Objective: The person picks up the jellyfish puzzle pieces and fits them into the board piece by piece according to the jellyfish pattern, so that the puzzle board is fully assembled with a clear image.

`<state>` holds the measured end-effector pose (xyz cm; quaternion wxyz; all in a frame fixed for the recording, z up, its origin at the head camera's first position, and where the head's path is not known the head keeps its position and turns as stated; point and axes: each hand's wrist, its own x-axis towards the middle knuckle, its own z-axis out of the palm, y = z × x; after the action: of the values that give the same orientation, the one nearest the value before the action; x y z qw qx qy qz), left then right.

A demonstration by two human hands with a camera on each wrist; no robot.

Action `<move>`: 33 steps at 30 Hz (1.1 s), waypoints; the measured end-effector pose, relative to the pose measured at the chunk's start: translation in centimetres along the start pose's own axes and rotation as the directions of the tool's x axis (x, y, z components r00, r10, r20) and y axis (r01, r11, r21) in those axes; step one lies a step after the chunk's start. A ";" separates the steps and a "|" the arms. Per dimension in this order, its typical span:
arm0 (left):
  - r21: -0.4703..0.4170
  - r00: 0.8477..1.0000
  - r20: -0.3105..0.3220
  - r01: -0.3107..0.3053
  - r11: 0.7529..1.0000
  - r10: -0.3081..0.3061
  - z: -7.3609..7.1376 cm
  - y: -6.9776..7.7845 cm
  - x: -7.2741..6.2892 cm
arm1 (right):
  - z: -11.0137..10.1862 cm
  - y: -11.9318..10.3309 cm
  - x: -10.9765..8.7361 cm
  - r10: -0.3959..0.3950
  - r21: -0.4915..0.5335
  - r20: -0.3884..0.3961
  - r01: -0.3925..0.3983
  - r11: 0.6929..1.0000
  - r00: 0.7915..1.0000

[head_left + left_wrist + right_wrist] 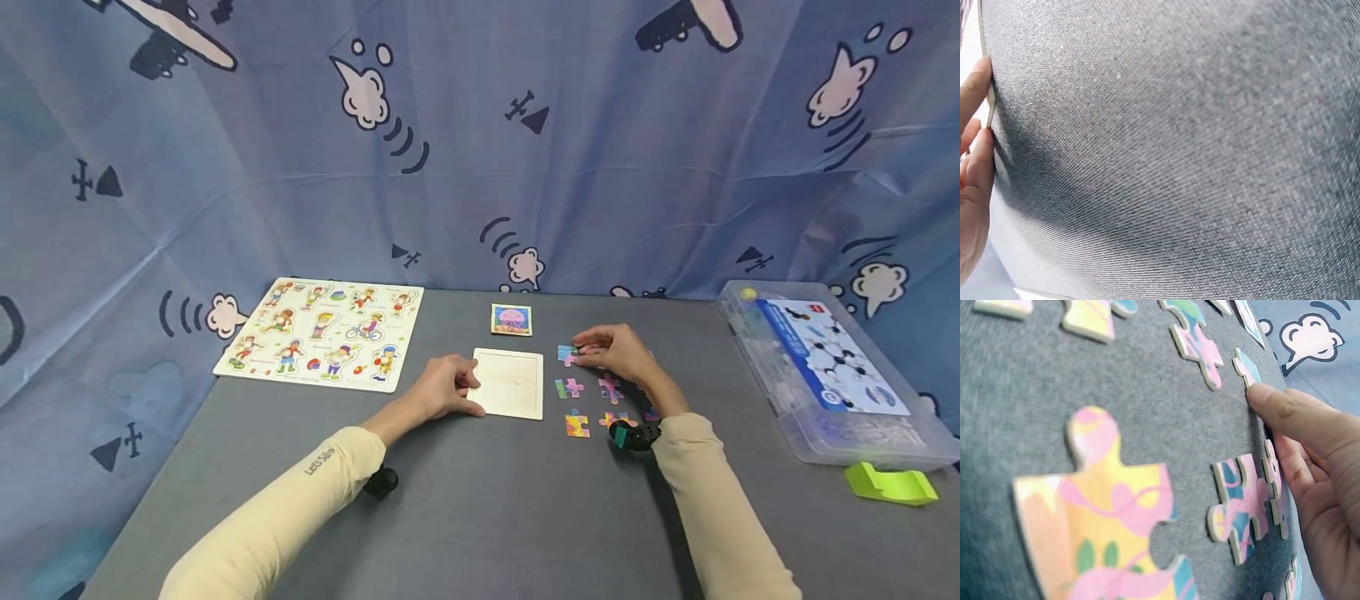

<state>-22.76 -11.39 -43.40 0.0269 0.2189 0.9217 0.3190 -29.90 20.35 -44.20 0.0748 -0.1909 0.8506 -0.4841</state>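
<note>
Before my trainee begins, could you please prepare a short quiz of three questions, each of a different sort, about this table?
1. True or false: the card lies between the tray and the curtain.
2. Fill in: in the head view, the pieces lie to the ____ of the tray.
3. Which does the left hand hold by its edge? A: box; B: tray; C: green block.

Key: 1 true; 2 right; 3 B.

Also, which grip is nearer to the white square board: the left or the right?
Left. The left grip holds the white square board at its left edge; the right grip is apart, beyond its right side, by puzzle pieces.
</note>
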 end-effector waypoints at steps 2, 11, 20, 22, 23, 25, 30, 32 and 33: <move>0.004 1.000 0.000 -0.006 1.000 0.006 0.1 0.0 0.1 | -0.1 0.1 -0.1 -0.018 0.009 -0.010 0.019 1.000 1.000; 0.018 0.999 0.011 -0.036 0.999 0.035 0.3 -0.1 0.2 | -0.3 -0.1 -0.4 0.038 -0.035 -0.028 -0.039 0.999 0.999; 0.020 0.998 -0.003 -0.067 0.998 0.067 0.3 -0.3 0.1 | -0.7 -0.7 -0.5 0.062 0.028 -0.029 -0.061 0.998 0.998; 0.009 0.998 -0.004 -0.057 0.998 0.057 0.2 -0.2 0.1 | -0.7 -0.7 -0.6 0.075 0.042 -0.029 -0.074 0.996 0.997; 0.005 0.999 -0.004 -0.051 0.999 0.051 0.2 -0.2 0.0 | -0.6 -0.7 -0.6 0.083 0.050 -0.030 -0.082 0.995 0.996; -0.002 0.999 -0.003 -0.042 0.999 0.042 0.2 -0.1 0.0 | -0.6 -0.6 -0.7 0.091 0.060 -0.030 -0.089 0.994 0.995; -0.010 1.000 -0.005 -0.027 1.000 0.027 0.0 0.2 -0.1 | -0.4 -0.3 -0.9 0.102 0.087 -0.029 -0.099 0.991 0.994; -0.009 1.000 -0.006 -0.020 1.000 0.020 0.0 0.4 -0.1 | -0.3 -0.3 -1.0 0.103 0.104 -0.028 -0.100 0.990 0.994; -0.010 1.000 -0.007 -0.017 1.000 0.016 0.0 0.4 -0.1 | -0.3 -0.3 -1.0 0.101 0.113 -0.027 -0.097 0.989 0.995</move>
<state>-22.55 -11.13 -43.12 0.0223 0.2253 0.9183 0.3247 -28.97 20.83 -43.89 0.0952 -0.1359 0.8317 -0.5298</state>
